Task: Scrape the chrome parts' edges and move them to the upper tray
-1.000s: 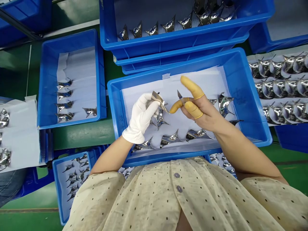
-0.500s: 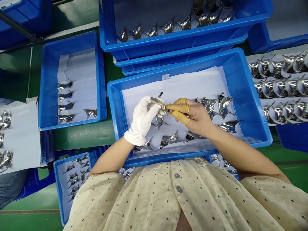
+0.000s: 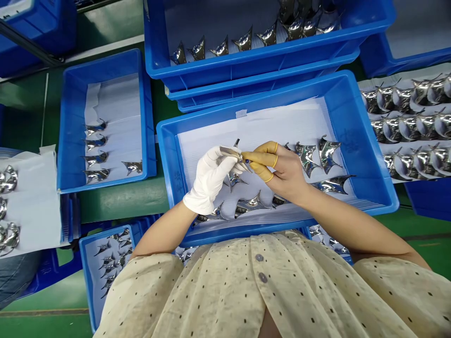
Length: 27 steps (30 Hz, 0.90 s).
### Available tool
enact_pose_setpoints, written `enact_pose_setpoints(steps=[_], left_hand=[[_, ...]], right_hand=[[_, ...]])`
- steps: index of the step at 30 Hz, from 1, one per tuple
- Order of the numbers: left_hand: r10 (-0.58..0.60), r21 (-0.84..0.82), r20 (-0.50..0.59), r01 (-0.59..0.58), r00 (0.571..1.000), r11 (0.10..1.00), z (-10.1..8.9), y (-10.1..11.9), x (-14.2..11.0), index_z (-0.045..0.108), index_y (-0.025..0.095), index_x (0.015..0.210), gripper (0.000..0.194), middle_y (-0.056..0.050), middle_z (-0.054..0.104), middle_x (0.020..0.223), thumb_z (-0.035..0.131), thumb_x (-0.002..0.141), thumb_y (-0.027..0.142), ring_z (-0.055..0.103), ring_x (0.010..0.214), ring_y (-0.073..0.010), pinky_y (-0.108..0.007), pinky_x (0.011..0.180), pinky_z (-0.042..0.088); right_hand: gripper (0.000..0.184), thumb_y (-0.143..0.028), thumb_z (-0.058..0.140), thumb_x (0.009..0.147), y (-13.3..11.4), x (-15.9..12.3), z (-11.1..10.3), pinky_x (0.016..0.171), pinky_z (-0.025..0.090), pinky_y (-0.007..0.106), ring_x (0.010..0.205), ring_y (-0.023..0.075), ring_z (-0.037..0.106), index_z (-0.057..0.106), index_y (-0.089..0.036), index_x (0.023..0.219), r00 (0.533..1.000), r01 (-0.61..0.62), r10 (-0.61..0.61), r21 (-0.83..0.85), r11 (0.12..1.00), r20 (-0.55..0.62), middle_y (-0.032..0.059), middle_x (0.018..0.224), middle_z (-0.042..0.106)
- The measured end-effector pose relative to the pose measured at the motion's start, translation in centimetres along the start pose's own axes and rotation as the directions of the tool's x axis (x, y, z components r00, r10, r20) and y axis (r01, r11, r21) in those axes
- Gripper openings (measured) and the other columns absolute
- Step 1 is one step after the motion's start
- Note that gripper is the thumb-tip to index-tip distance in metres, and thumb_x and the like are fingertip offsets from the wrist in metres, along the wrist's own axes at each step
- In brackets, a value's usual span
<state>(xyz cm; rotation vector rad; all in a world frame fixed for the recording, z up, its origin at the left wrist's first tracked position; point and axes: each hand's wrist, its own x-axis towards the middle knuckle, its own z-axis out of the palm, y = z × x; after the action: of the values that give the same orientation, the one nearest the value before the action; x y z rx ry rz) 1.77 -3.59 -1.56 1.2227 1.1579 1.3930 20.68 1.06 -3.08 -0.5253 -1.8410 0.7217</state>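
My left hand (image 3: 207,176), in a white glove, is closed around a shiny pointed metal piece (image 3: 229,150) above the large blue tray (image 3: 385,199). My right hand (image 3: 282,169), with yellow finger cots, pinches at the right end of that piece. A small dark-blue spot (image 3: 247,161) shows at its fingertips; what it belongs to is hidden. Beneath and around the hands, several similar curved, spiked metal pieces (image 3: 329,152) lie on the tray's white paper lining (image 3: 207,134). One metal piece (image 3: 234,179) sits directly below my left fingers, partly covered.
On the left stands a smaller blue tray (image 3: 65,141) with several metal pieces in it. Stacked blue trays (image 3: 268,58) rise behind the large one. Rows of metal pieces (image 3: 405,129) cover white paper at the right. Another person's leg (image 3: 21,277) shows at lower left.
Both hands stay almost in place. The metal piece has turned slightly between them, and the blue spot by my right fingertips shows a little differently. The view has shifted slightly.
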Motion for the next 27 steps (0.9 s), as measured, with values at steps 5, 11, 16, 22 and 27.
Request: enact_pose_setpoints(steps=[5, 11, 16, 22, 27], left_hand=[[-0.029, -0.066, 0.033, 0.032, 0.999, 0.997, 0.2, -0.4, -0.1, 0.071, 0.023, 0.097, 0.036, -0.001, 0.077, 0.079, 0.08, 0.091, 0.057, 0.075, 0.066, -0.016, -0.03, 0.063, 0.065], [-0.008, -0.065, 0.027, 0.01, 1.0, 0.998, 0.1, -0.3, -0.1, 0.072, 0.024, 0.099, 0.036, 0.0, 0.077, 0.079, 0.079, 0.092, 0.059, 0.075, 0.067, -0.0155, -0.031, 0.066, 0.065], [0.056, -0.064, 0.039, -0.053, 0.998, 0.997, -0.1, 0.0, -0.1, 0.074, 0.025, 0.102, 0.026, 0.001, 0.077, 0.078, 0.077, 0.096, 0.051, 0.075, 0.066, -0.0149, -0.031, 0.067, 0.065], [0.09, 0.018, -0.001, -0.09, 0.996, 0.996, -0.2, 0.2, -0.2, 0.076, 0.023, 0.099, 0.028, -0.003, 0.079, 0.089, 0.08, 0.093, 0.051, 0.076, 0.069, -0.0144, -0.031, 0.071, 0.064], [0.067, 0.099, -0.017, -0.065, 0.998, 0.993, -0.4, 0.1, -0.3, 0.076, 0.023, 0.097, 0.035, -0.005, 0.079, 0.094, 0.079, 0.092, 0.057, 0.075, 0.072, -0.0159, -0.032, 0.071, 0.065]], right_hand=[[0.024, -0.026, 0.067, 0.101, 0.1, 0.0, 0.2, 0.072, 0.06, 0.029, 0.081, 0.0148, 0.069, 0.084, -0.029, 0.119, 0.998, 0.017, -0.019, -0.028, 0.999, -0.066, 0.0056, 0.092, 0.071], [0.021, -0.03, 0.067, 0.102, 0.2, 0.6, -0.6, 0.065, 0.056, 0.027, 0.074, 0.013, 0.065, 0.082, -0.027, 0.117, 0.997, -0.052, 0.042, 0.176, 0.983, 0.063, 0.0038, 0.089, 0.074], [0.014, -0.023, 0.071, 0.099, -0.2, 1.0, -0.9, 0.056, 0.048, 0.022, 0.068, 0.01, 0.062, 0.082, -0.024, 0.108, 0.998, -0.019, 0.007, 0.221, 0.975, 0.058, 0.0027, 0.085, 0.073], [0.013, -0.024, 0.073, 0.097, 0.1, 0.9, -0.8, 0.06, 0.053, 0.025, 0.072, 0.0123, 0.066, 0.082, -0.025, 0.106, 1.0, -0.008, 0.003, 0.174, 0.985, 0.029, 0.0032, 0.087, 0.076], [0.012, -0.026, 0.075, 0.096, 0.5, 0.7, -0.8, 0.062, 0.056, 0.027, 0.073, 0.0133, 0.068, 0.082, -0.027, 0.106, 1.0, 0.011, -0.014, 0.149, 0.989, 0.016, 0.0027, 0.088, 0.076]])
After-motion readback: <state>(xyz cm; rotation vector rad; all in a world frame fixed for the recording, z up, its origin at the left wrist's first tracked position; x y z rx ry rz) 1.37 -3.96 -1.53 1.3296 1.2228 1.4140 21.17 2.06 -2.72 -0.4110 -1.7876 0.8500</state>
